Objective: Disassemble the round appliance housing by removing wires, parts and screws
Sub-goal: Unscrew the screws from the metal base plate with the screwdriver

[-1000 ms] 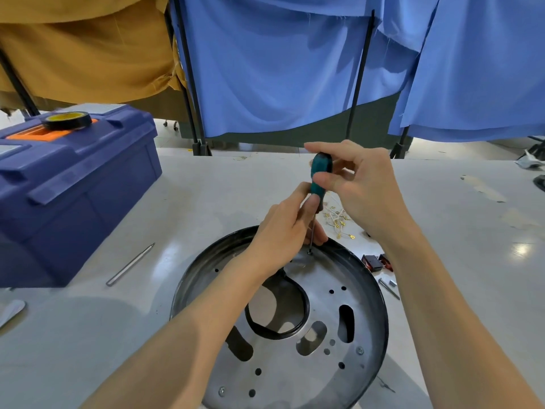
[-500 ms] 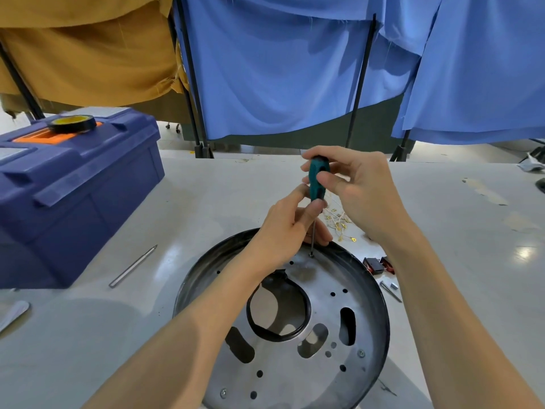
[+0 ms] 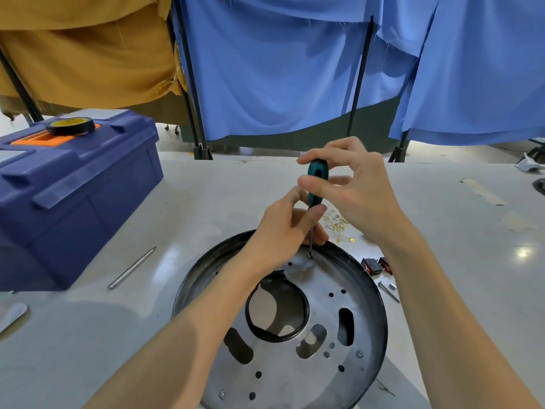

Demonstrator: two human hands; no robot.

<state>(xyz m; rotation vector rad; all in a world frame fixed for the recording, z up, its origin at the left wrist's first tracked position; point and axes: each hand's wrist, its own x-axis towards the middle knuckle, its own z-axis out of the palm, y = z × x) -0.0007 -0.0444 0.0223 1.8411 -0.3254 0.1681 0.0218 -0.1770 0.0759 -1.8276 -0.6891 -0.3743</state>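
Observation:
The round housing (image 3: 365,314) lies flat on the table in front of me, a silver plate with holes inside a black rim. A green-handled screwdriver (image 3: 317,175) stands upright over the plate's far edge, its tip on a screw (image 3: 309,255). My right hand (image 3: 354,187) pinches the handle between thumb and fingers. My left hand (image 3: 283,234) holds the lower handle and shaft with its fingertips. More screws sit near the plate's front edge, one of them a screw at the right (image 3: 359,353).
A blue toolbox (image 3: 73,196) with a tape roll (image 3: 70,125) on top stands at the left. A metal rod (image 3: 132,267) lies beside it. Small gold terminals (image 3: 339,224), black-and-red parts (image 3: 374,265) and loose metal bits (image 3: 387,290) lie right of the housing. Blue curtains hang behind.
My right hand's fingers have shifted on the screwdriver handle, which has turned a little in place. The tip stays on the same screw and my left hand still steadies the shaft.

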